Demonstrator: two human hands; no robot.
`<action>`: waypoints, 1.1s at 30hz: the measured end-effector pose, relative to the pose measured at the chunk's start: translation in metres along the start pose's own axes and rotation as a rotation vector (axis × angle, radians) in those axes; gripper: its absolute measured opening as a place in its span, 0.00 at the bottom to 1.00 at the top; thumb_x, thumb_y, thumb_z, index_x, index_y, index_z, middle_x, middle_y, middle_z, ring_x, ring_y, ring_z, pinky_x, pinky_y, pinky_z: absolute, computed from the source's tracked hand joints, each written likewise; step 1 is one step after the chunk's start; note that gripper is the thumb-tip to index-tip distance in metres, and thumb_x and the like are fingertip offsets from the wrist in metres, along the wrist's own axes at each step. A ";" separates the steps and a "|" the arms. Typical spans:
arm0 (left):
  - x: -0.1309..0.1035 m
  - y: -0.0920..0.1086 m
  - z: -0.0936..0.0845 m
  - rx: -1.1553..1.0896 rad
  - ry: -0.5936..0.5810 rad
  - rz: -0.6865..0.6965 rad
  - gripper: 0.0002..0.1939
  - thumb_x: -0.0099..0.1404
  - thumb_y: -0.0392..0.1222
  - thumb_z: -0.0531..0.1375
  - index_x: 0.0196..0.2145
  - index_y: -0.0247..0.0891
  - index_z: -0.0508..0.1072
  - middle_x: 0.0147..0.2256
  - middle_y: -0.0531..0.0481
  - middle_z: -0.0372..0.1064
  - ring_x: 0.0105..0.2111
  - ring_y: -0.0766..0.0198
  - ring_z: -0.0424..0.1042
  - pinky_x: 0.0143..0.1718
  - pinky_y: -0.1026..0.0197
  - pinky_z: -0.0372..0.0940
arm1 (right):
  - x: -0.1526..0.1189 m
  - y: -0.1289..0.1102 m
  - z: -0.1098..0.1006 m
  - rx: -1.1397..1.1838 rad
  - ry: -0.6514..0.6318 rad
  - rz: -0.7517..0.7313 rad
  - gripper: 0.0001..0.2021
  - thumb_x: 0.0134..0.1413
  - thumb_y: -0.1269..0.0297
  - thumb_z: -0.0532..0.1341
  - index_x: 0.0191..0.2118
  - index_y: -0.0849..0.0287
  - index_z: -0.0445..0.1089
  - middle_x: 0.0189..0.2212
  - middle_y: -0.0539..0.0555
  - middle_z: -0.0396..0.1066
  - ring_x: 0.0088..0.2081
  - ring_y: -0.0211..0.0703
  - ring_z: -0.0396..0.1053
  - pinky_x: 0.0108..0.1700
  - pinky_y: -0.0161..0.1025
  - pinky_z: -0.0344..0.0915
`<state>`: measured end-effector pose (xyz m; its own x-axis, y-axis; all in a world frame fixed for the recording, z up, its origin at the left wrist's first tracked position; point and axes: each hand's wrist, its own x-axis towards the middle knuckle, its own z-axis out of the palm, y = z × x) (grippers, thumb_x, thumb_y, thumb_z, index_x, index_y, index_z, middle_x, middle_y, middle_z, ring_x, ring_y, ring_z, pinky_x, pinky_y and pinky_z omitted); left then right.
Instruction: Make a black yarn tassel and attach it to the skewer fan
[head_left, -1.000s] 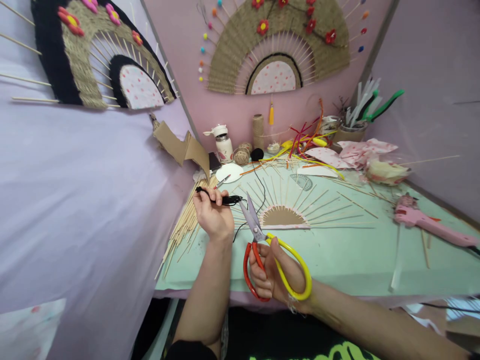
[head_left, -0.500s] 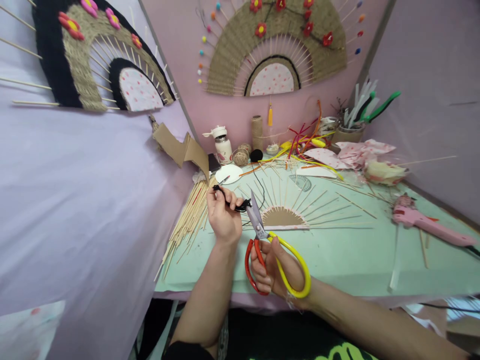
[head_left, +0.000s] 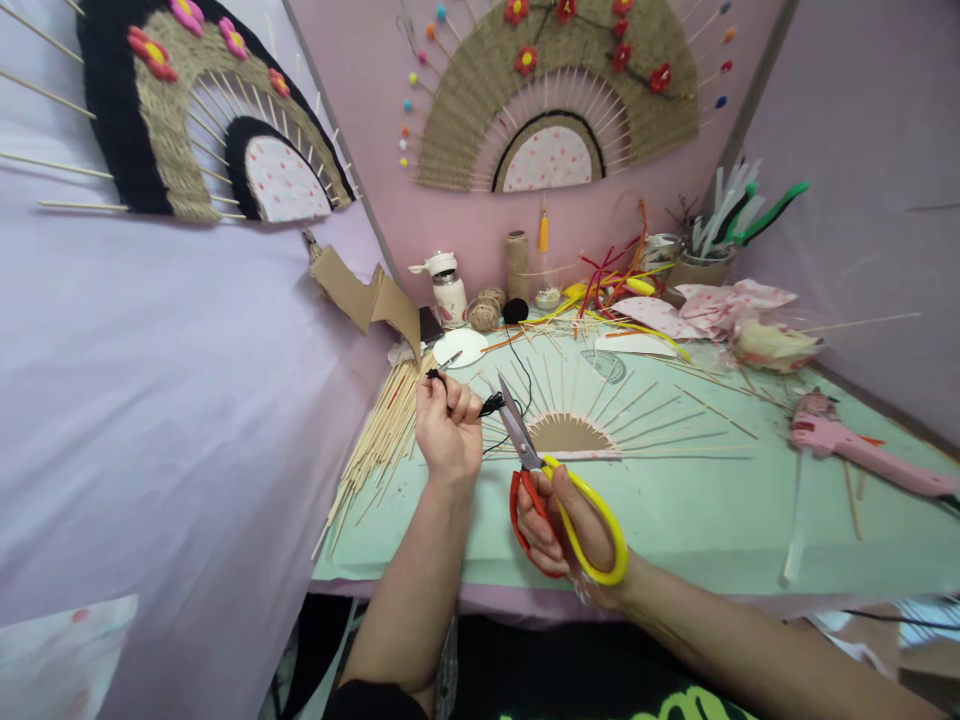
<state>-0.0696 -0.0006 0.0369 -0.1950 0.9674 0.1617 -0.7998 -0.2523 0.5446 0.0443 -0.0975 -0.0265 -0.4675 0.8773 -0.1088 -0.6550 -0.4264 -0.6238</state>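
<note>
My left hand (head_left: 450, 430) is closed around a small bundle of black yarn (head_left: 491, 404), whose looped end sticks out to the right of the fingers. In my right hand (head_left: 559, 525) are scissors (head_left: 523, 440) with one red and one yellow handle. The blades point up and left, their tips beside the yarn's right end; whether they touch it I cannot tell. A black thread runs from near the bundle back to a black yarn ball (head_left: 515, 312). Behind the scissors lies a half-round cardboard piece (head_left: 570, 436) with thin sticks fanning out from it.
Loose bamboo sticks (head_left: 375, 440) lie at the left of the green table (head_left: 675, 530). On the right rests a pink glue gun (head_left: 855, 445). A white bottle (head_left: 448, 295), twine and coloured pipe cleaners stand or lie at the back. Finished woven fans (head_left: 559, 110) hang on the walls.
The scissors' handles have drawn closer together and their blades have nearly closed. My right hand has shifted slightly right. My left hand keeps its hold on the yarn.
</note>
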 end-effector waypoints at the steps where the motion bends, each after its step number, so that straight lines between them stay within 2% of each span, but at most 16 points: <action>1: 0.001 0.000 -0.001 0.000 0.005 -0.006 0.12 0.72 0.34 0.49 0.29 0.35 0.65 0.20 0.59 0.44 0.16 0.75 0.44 0.18 0.71 0.45 | 0.000 0.000 -0.001 -0.004 0.001 -0.004 0.27 0.49 0.34 0.59 0.30 0.59 0.64 0.13 0.41 0.53 0.13 0.27 0.40 0.12 0.25 0.41; 8: 0.002 0.000 -0.001 0.025 0.038 -0.018 0.12 0.71 0.35 0.50 0.29 0.36 0.65 0.20 0.60 0.42 0.15 0.74 0.43 0.17 0.71 0.44 | -0.003 -0.001 -0.003 -0.122 0.038 -0.009 0.27 0.50 0.35 0.59 0.27 0.59 0.62 0.10 0.39 0.50 0.11 0.25 0.37 0.10 0.24 0.40; 13: 0.008 0.007 -0.004 0.004 0.097 -0.004 0.14 0.72 0.34 0.47 0.29 0.35 0.64 0.20 0.60 0.42 0.16 0.74 0.42 0.16 0.71 0.44 | -0.004 -0.021 -0.003 -0.172 0.114 -0.088 0.28 0.47 0.32 0.58 0.26 0.57 0.60 0.10 0.38 0.48 0.11 0.26 0.37 0.09 0.25 0.40; 18: 0.016 0.012 -0.008 -0.109 0.118 -0.133 0.17 0.74 0.34 0.42 0.29 0.35 0.62 0.21 0.60 0.41 0.16 0.74 0.42 0.16 0.73 0.46 | -0.006 -0.033 -0.011 -0.253 0.118 -0.190 0.28 0.51 0.32 0.55 0.30 0.57 0.60 0.14 0.40 0.54 0.13 0.27 0.42 0.12 0.27 0.43; 21: 0.017 0.010 -0.010 -0.157 0.075 -0.225 0.17 0.74 0.34 0.40 0.30 0.35 0.62 0.22 0.59 0.41 0.17 0.74 0.43 0.18 0.73 0.49 | -0.003 -0.038 -0.011 -0.393 0.111 -0.279 0.24 0.52 0.39 0.60 0.32 0.57 0.60 0.19 0.43 0.61 0.15 0.26 0.47 0.16 0.29 0.47; 24: 0.014 0.007 -0.010 -0.175 0.038 -0.287 0.18 0.74 0.36 0.40 0.30 0.34 0.63 0.23 0.57 0.44 0.19 0.74 0.47 0.21 0.73 0.53 | 0.005 -0.048 -0.006 -0.596 0.231 -0.394 0.20 0.49 0.49 0.66 0.32 0.56 0.59 0.28 0.48 0.69 0.18 0.28 0.53 0.21 0.32 0.54; 27: 0.012 0.003 -0.010 -0.178 0.027 -0.341 0.18 0.73 0.38 0.42 0.31 0.33 0.66 0.25 0.55 0.48 0.22 0.73 0.52 0.26 0.69 0.59 | 0.020 -0.060 -0.002 -0.731 0.333 -0.497 0.21 0.46 0.54 0.69 0.32 0.55 0.56 0.34 0.51 0.72 0.23 0.32 0.59 0.26 0.35 0.60; 30: 0.011 0.001 -0.011 -0.183 0.001 -0.381 0.14 0.71 0.36 0.45 0.34 0.32 0.68 0.27 0.54 0.51 0.24 0.72 0.56 0.29 0.67 0.61 | 0.036 -0.063 -0.005 -0.751 0.336 -0.480 0.23 0.42 0.54 0.71 0.34 0.54 0.55 0.35 0.51 0.72 0.26 0.35 0.63 0.29 0.37 0.64; 33: 0.011 0.000 -0.013 -0.163 -0.002 -0.382 0.13 0.68 0.31 0.45 0.35 0.32 0.68 0.27 0.53 0.52 0.25 0.72 0.58 0.31 0.66 0.61 | 0.046 -0.057 -0.009 -0.768 0.322 -0.350 0.24 0.38 0.53 0.72 0.33 0.55 0.56 0.30 0.49 0.71 0.22 0.33 0.61 0.25 0.36 0.60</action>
<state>-0.0792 0.0108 0.0280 0.1337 0.9907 -0.0254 -0.8939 0.1317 0.4285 0.0657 -0.0305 -0.0027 -0.0515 0.9977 0.0446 -0.0978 0.0394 -0.9944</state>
